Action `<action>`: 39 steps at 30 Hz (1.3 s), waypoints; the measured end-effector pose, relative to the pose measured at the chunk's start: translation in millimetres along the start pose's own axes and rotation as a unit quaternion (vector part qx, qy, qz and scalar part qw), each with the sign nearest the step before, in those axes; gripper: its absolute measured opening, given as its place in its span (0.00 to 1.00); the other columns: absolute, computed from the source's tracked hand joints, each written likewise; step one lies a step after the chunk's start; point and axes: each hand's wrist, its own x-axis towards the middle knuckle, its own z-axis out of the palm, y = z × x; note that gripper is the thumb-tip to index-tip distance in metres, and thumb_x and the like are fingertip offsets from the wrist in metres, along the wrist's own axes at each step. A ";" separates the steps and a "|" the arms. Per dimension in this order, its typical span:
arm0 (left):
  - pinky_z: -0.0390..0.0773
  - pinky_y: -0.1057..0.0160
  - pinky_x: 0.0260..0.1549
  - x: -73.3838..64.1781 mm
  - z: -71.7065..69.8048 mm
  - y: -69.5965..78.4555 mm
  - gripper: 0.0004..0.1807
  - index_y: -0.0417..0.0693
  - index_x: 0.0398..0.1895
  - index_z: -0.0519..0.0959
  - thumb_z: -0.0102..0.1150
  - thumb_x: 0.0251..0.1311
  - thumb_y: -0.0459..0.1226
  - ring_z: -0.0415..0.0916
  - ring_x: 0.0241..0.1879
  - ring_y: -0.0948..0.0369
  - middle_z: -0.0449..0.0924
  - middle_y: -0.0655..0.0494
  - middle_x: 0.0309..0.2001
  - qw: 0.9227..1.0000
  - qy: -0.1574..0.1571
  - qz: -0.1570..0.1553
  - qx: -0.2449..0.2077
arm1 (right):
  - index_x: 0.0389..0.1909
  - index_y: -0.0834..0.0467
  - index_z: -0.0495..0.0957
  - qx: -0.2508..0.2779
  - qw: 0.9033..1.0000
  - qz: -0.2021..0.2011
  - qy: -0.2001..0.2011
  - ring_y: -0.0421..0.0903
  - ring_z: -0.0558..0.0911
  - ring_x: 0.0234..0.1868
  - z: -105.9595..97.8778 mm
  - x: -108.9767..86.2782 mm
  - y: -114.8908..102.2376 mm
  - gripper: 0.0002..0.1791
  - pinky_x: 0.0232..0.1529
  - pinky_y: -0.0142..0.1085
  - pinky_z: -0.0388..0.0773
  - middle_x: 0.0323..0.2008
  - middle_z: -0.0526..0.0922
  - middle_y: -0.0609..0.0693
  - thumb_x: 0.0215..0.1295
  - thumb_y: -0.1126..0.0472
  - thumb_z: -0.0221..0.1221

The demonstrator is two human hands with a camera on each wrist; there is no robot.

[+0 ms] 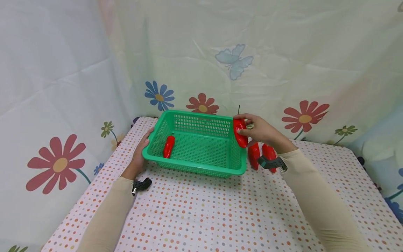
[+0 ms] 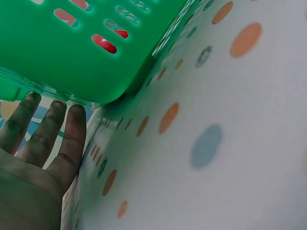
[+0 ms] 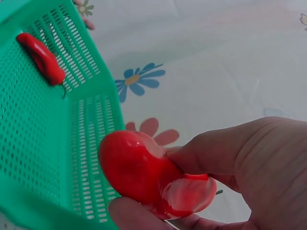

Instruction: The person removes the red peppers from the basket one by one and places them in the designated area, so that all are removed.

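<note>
- Pepper [image 1: 240,134] in the right hand [image 1: 263,131]: glossy, deep red, plump and bulging, with a blunt rounded end, pale streaks of shine and a thin stem pointing toward the far edge of the worktop [image 1: 189,217]
- Right hand pinches it between thumb and fingers at the right rim of the green basket [image 1: 201,150], which stands near the worktop's far left corner
- Left hand [image 1: 139,152] has its fingers straight and slightly spread, tips against the basket's left side
- Longish shiny pepper [image 1: 169,147] lies inside, by the left wall
- Two more red peppers [image 1: 253,156] lie right of the basket, one partly behind the wrist strap [image 1: 272,163]
</note>
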 end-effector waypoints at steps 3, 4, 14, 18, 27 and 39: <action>0.47 0.38 0.72 -0.6 0.2 0.5 0.30 0.62 0.79 0.50 0.27 0.74 0.46 0.43 0.77 0.50 0.44 0.57 0.79 1.000 -0.001 -0.001 0.004 | 0.74 0.51 0.58 0.001 1.000 0.008 0.003 0.68 0.73 0.57 -4.4 -2.2 9.3 0.36 0.35 0.47 0.85 0.64 0.62 0.67 0.68 0.62 0.60; 0.47 0.38 0.72 -0.6 0.1 0.5 0.30 0.62 0.79 0.50 0.27 0.74 0.46 0.43 0.77 0.50 0.44 0.58 0.79 1.000 0.000 -0.002 0.005 | 0.74 0.51 0.58 0.001 1.000 0.010 0.004 0.68 0.73 0.57 -5.7 -3.0 12.2 0.36 0.35 0.47 0.85 0.64 0.61 0.67 0.68 0.62 0.60; 0.47 0.38 0.72 -1.4 0.9 1.0 0.30 0.63 0.79 0.50 0.27 0.74 0.47 0.43 0.77 0.50 0.44 0.59 0.79 1.000 0.005 -0.010 0.007 | 0.75 0.51 0.57 -0.019 0.999 0.035 0.015 0.69 0.71 0.58 -15.7 -11.0 40.3 0.36 0.35 0.46 0.85 0.65 0.60 0.69 0.68 0.62 0.59; 0.48 0.38 0.72 -1.0 0.1 0.1 0.30 0.61 0.79 0.50 0.27 0.74 0.47 0.44 0.76 0.50 0.45 0.59 0.79 1.000 0.006 -0.009 0.004 | 0.75 0.51 0.56 -0.018 0.998 0.051 0.021 0.71 0.69 0.59 -21.3 -15.1 51.9 0.37 0.36 0.48 0.85 0.66 0.58 0.70 0.68 0.63 0.59; 0.48 0.37 0.71 -0.3 0.2 -0.1 0.30 0.62 0.79 0.50 0.28 0.74 0.47 0.44 0.76 0.48 0.44 0.57 0.79 1.000 0.002 -0.005 0.001 | 0.76 0.57 0.53 -0.050 0.996 0.059 0.043 0.74 0.68 0.58 -45.9 -32.4 82.8 0.40 0.36 0.51 0.84 0.65 0.57 0.74 0.67 0.60 0.60; 0.49 0.38 0.71 0.5 0.6 -1.8 0.31 0.61 0.79 0.50 0.28 0.74 0.47 0.44 0.76 0.50 0.45 0.58 0.79 1.000 0.007 -0.004 -0.002 | 0.77 0.61 0.48 -0.084 0.989 0.098 0.069 0.74 0.72 0.55 -76.2 -53.6 134.0 0.43 0.40 0.51 0.84 0.62 0.59 0.76 0.68 0.57 0.60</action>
